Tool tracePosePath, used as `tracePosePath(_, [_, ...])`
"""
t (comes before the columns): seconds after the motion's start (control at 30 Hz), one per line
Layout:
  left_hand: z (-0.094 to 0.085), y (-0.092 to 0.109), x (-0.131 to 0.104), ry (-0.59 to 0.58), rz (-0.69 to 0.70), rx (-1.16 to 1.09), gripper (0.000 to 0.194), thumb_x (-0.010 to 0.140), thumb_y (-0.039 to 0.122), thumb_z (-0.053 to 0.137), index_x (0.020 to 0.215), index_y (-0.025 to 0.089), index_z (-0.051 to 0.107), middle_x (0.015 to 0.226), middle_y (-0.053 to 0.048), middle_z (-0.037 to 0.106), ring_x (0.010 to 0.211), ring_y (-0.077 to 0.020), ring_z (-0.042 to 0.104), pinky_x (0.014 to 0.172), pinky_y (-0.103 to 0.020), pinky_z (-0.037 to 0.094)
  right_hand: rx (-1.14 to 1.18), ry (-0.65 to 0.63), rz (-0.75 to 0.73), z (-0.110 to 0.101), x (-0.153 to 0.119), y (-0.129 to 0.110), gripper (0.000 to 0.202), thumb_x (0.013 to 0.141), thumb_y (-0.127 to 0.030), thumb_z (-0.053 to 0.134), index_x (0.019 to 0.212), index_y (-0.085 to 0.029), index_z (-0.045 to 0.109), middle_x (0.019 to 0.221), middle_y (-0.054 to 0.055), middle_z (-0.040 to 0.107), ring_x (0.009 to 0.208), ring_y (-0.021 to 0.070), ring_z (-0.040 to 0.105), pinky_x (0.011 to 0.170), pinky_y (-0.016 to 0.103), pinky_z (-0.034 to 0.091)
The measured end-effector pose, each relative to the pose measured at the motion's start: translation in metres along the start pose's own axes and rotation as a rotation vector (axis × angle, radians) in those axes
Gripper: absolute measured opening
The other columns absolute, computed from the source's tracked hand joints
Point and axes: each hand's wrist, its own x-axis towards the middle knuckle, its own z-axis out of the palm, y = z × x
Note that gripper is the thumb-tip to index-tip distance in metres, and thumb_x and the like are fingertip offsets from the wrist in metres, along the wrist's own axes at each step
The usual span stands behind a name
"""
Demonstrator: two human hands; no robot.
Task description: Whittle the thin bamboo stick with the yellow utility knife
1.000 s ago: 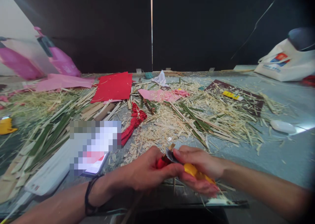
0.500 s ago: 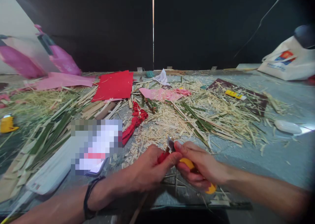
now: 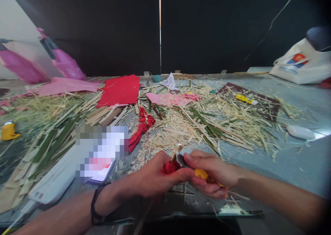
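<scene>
My left hand [image 3: 155, 176] is closed around a bamboo strip [image 3: 175, 155] whose upper end pokes out past the fingers. Something red [image 3: 171, 167], possibly cloth or paper, is bunched between these fingers and the strip. My right hand [image 3: 213, 169] grips a yellow utility knife [image 3: 201, 174], its metal blade lying against the strip near the top end. The left thumb reaches across to the right hand. Below the hands, the strip's lower length is blurred. Pale bamboo shavings [image 3: 161, 138] cover the surface just beyond both hands.
Split bamboo strips [image 3: 60, 142] lie left, beside a phone [image 3: 99, 175] and white power strip [image 3: 55, 173]. Beyond are red paper [image 3: 120, 92], twisted red crepe paper [image 3: 138, 130] and a glue stick [image 3: 246, 99]. Another yellow knife [image 3: 9, 131] sits far left; a white bag [image 3: 297, 64] stands right.
The knife blade has shifted slightly and turned along the strip's tip. My right hand has rolled, hiding more of the yellow handle. More of the strip's end now shows.
</scene>
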Motion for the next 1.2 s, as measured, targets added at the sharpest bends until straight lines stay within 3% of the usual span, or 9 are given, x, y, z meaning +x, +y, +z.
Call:
tracePosePath(0.17, [-0.001, 0.001, -0.003, -0.007, -0.022, 0.038, 0.065, 0.093, 0.068, 0.050, 0.052, 0.020, 0.034, 0.048, 0.009, 0.025, 0.045, -0.0066, 0.022, 0.041, -0.023, 0.017, 0.025, -0.038, 0.051, -0.002, 0.000, 0.001, 0.063, 0.092, -0.074, 0.049, 0.063, -0.018, 0.050, 0.036, -0.008, 0.036, 0.024, 0.0064, 0.031, 0.024, 0.015, 0.029])
tracePosePath(0.33, [0.003, -0.012, -0.001, 0.038, -0.072, -0.035, 0.066, 0.091, 0.072, 0.049, 0.051, 0.021, 0.035, 0.043, 0.008, 0.029, 0.040, -0.0061, 0.023, 0.038, -0.023, 0.017, 0.196, -0.219, 0.108, -0.009, 0.008, 0.002, 0.065, 0.089, -0.077, 0.050, 0.060, -0.019, 0.045, 0.035, -0.009, 0.034, 0.022, 0.0070, 0.028, 0.023, 0.016, 0.033])
tracePosePath(0.4, [0.005, -0.014, 0.001, 0.086, -0.080, -0.055, 0.065, 0.091, 0.071, 0.050, 0.052, 0.021, 0.038, 0.043, 0.008, 0.031, 0.039, -0.0061, 0.023, 0.038, -0.023, 0.015, 0.235, -0.235, 0.114, -0.010, 0.011, 0.002, 0.065, 0.087, -0.078, 0.052, 0.059, -0.020, 0.044, 0.035, -0.009, 0.034, 0.022, 0.0068, 0.027, 0.023, 0.016, 0.034])
tracePosePath(0.63, [0.006, -0.002, 0.004, 0.171, 0.000, -0.005, 0.062, 0.094, 0.062, 0.051, 0.051, 0.020, 0.037, 0.043, 0.009, 0.027, 0.041, -0.0052, 0.021, 0.038, -0.021, 0.014, 0.155, 0.045, 0.003, 0.003, 0.010, 0.005, 0.064, 0.085, -0.079, 0.055, 0.061, -0.020, 0.045, 0.033, -0.010, 0.032, 0.022, 0.0068, 0.025, 0.021, 0.016, 0.030])
tracePosePath(0.83, [0.008, -0.004, 0.007, 0.225, -0.112, 0.003, 0.067, 0.092, 0.071, 0.046, 0.048, 0.021, 0.032, 0.040, 0.009, 0.025, 0.038, -0.0049, 0.020, 0.036, -0.022, 0.012, 0.053, 0.262, -0.064, 0.008, 0.012, 0.004, 0.064, 0.086, -0.079, 0.052, 0.062, -0.020, 0.043, 0.035, -0.010, 0.031, 0.024, 0.0056, 0.026, 0.023, 0.014, 0.028])
tracePosePath(0.93, [0.004, -0.004, 0.007, 0.199, -0.111, 0.027, 0.068, 0.091, 0.072, 0.047, 0.048, 0.021, 0.035, 0.040, 0.009, 0.027, 0.038, -0.0051, 0.022, 0.036, -0.021, 0.013, 0.003, 0.237, -0.079, 0.005, 0.011, 0.002, 0.063, 0.087, -0.078, 0.052, 0.063, -0.020, 0.044, 0.035, -0.010, 0.032, 0.024, 0.0058, 0.026, 0.023, 0.014, 0.027])
tracePosePath(1.1, [-0.001, -0.005, 0.002, 0.052, -0.115, -0.064, 0.065, 0.088, 0.073, 0.052, 0.052, 0.021, 0.039, 0.041, 0.008, 0.034, 0.036, -0.0059, 0.030, 0.035, -0.020, 0.022, -0.022, 0.116, -0.069, 0.001, 0.004, -0.005, 0.060, 0.092, -0.073, 0.051, 0.065, -0.019, 0.048, 0.037, -0.010, 0.035, 0.025, 0.0055, 0.024, 0.024, 0.014, 0.026])
tracePosePath(1.2, [-0.001, -0.007, 0.001, 0.054, -0.131, -0.057, 0.065, 0.088, 0.074, 0.052, 0.052, 0.021, 0.040, 0.041, 0.008, 0.035, 0.036, -0.0061, 0.029, 0.035, -0.021, 0.021, -0.045, 0.134, -0.064, 0.003, 0.003, -0.004, 0.061, 0.091, -0.074, 0.050, 0.065, -0.019, 0.048, 0.037, -0.010, 0.034, 0.025, 0.0054, 0.023, 0.024, 0.014, 0.026])
